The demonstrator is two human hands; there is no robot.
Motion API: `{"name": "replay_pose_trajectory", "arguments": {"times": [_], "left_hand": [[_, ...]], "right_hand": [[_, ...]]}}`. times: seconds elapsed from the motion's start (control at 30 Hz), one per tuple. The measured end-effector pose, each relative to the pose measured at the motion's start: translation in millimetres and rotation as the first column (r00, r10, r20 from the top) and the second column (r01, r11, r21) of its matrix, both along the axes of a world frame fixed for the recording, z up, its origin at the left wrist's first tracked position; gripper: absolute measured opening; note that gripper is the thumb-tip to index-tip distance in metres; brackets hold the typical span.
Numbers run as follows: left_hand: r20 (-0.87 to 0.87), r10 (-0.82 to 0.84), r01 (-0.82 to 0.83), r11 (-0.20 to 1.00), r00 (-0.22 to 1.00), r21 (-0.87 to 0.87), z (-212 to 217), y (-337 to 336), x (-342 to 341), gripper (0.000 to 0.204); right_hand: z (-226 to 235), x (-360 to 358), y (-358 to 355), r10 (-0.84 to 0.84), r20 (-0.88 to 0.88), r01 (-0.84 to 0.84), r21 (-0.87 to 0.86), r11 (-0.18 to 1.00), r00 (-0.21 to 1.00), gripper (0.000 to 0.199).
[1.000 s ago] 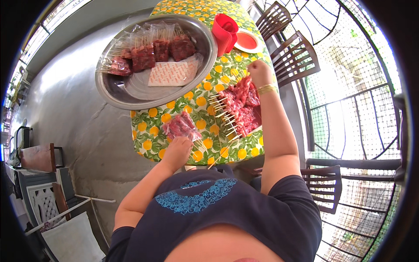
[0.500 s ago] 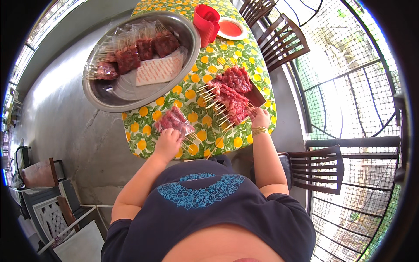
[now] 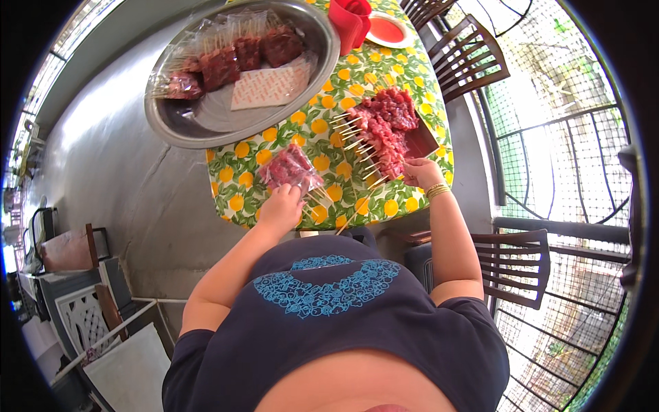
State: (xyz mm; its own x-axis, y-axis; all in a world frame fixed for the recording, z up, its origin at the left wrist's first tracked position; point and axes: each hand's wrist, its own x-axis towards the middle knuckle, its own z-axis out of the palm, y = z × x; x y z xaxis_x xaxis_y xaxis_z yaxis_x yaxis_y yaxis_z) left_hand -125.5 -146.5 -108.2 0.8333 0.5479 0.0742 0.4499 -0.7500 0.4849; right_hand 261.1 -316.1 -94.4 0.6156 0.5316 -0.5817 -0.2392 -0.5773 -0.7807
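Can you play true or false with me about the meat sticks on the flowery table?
1. The left hand holds a clear bag of meat skewers. True.
2. The right hand is up at the red cup. False: it is at the pile of raw meat skewers on the right of the table.
3. The big metal tray has packed bags of skewers in it. True.
4. The tablecloth is plain blue. False: it is green and white with yellow fruit.
5. A wooden chair stands beside the table. True.
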Motion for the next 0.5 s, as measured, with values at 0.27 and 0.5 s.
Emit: {"name": "replay_pose_trajectory", "arguments": {"times": [0.27, 0.5], "left_hand": [[-0.008, 0.064, -0.064, 0.998, 0.998, 0.017, -15.2, -6.9, -7.8, 0.013], [0.074, 0.163, -0.151, 0.977, 0.984, -0.148, -15.7, -2.7, -8.0, 0.008]], "right_hand": [[19.3, -30.0, -9.8, -0.029, -0.199, 0.036, 0.036, 0.999, 0.980, 0.024], [38.8, -121.5, -58.5, 0.388, -0.443, -0.424, 0.020, 0.905, 0.808, 0.020]]}}
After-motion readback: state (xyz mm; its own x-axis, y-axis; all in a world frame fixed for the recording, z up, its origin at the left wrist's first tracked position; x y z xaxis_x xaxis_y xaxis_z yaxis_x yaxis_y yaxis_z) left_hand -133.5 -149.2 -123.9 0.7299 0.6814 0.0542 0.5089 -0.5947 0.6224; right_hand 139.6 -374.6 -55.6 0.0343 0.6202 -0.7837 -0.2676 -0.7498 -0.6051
